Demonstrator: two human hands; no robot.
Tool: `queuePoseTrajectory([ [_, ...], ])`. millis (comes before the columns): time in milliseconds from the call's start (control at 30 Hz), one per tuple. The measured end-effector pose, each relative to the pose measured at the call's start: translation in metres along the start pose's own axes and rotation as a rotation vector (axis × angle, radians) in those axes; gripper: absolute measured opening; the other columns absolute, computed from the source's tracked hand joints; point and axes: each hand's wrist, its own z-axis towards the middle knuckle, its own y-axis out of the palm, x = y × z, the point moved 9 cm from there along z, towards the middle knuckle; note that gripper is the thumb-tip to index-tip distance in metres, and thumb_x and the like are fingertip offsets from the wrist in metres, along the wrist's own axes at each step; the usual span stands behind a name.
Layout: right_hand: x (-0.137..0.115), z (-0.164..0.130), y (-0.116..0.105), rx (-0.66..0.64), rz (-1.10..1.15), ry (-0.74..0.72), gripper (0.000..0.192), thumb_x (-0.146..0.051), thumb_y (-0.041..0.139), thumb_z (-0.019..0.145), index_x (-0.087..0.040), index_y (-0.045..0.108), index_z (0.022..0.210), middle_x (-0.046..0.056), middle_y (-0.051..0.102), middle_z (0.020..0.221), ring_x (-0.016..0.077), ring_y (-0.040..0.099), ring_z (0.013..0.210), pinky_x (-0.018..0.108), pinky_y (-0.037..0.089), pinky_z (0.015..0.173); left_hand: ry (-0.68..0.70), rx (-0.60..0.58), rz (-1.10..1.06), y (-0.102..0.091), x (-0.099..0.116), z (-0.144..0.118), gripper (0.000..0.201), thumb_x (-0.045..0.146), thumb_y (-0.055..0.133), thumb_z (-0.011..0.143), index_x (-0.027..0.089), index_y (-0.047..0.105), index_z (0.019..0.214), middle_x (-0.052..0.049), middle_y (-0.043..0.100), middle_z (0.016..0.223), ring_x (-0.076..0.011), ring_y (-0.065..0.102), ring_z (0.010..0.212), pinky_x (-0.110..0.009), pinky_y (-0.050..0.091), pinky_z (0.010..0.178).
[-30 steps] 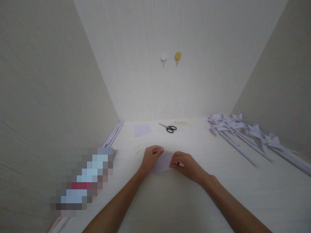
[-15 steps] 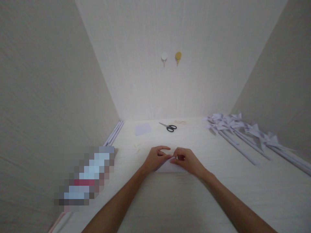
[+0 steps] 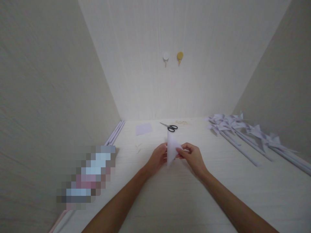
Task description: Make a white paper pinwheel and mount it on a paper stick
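A white sheet of paper (image 3: 171, 150), folded to a triangle, stands on edge between my hands, its lower part blurred. My right hand (image 3: 194, 158) pinches its right corner between thumb and fingers. At the paper's left edge my left hand (image 3: 155, 161) has its fingers curled around, their tips hidden behind the sheet. Just beyond the paper's top point lie scissors with black handles (image 3: 171, 128), their blades pointing left. A flat white paper square (image 3: 143, 129) rests to their left.
Several paper pinwheels on rolled sticks (image 3: 233, 129) lie at the right. Rolled paper sticks (image 3: 115, 132) lie along the left wall, behind a pixelated object (image 3: 89, 174). A white hook (image 3: 166, 57) and a yellow hook (image 3: 180, 56) are on the back wall.
The folded paper was low and flat under both hands; now it is raised and turned so its long edge runs up and down. My right hand has shifted slightly right.
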Motion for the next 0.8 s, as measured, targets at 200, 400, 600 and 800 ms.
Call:
queuePoseTrajectory([
  [200, 0.003, -0.004, 0.018, -0.099, -0.055, -0.024, 0.032, -0.043, 0.065, 0.058, -0.018, 0.045, 0.058, -0.001, 0.057, 0.044, 0.0115, 0.052, 0.038, 0.023, 0.040, 0.039, 0.074, 0.098, 0.266, -0.003, -0.003, -0.003, 0.039, 0.049, 0.052, 0.068, 0.014, 0.045, 0.083, 0.000, 0.055, 0.061, -0.0088, 0.050, 0.046, -0.021, 0.040, 0.042],
  [400, -0.002, -0.006, 0.020, -0.117, -0.016, -0.047, 0.038, -0.042, 0.064, 0.059, -0.021, 0.033, 0.057, -0.005, 0.052, 0.041, 0.0083, 0.044, 0.034, 0.020, 0.033, 0.035, 0.043, 0.119, 0.372, -0.005, 0.000, -0.005, 0.034, 0.050, 0.044, 0.073, 0.016, 0.043, 0.076, 0.004, 0.049, 0.053, -0.0042, 0.039, 0.034, -0.016, 0.027, 0.029],
  [600, -0.003, -0.001, -0.002, 0.043, 0.146, -0.053, 0.027, -0.040, 0.056, 0.070, -0.018, 0.041, 0.060, -0.006, 0.047, 0.047, 0.0059, 0.039, 0.040, 0.018, 0.029, 0.039, -0.021, 0.103, 0.386, -0.002, -0.005, -0.008, 0.031, 0.046, 0.046, 0.073, 0.016, 0.044, 0.080, 0.005, 0.049, 0.050, -0.0031, 0.036, 0.031, -0.015, 0.024, 0.027],
  [800, 0.003, 0.003, -0.008, 0.055, 0.260, 0.042, 0.025, -0.040, 0.055, 0.069, -0.018, 0.058, 0.078, 0.002, 0.059, 0.078, 0.0100, 0.051, 0.063, 0.020, 0.037, 0.050, -0.023, 0.067, 0.405, 0.008, -0.008, -0.015, 0.032, 0.045, 0.048, 0.072, 0.015, 0.044, 0.084, 0.005, 0.050, 0.051, -0.0035, 0.037, 0.030, -0.015, 0.026, 0.027],
])
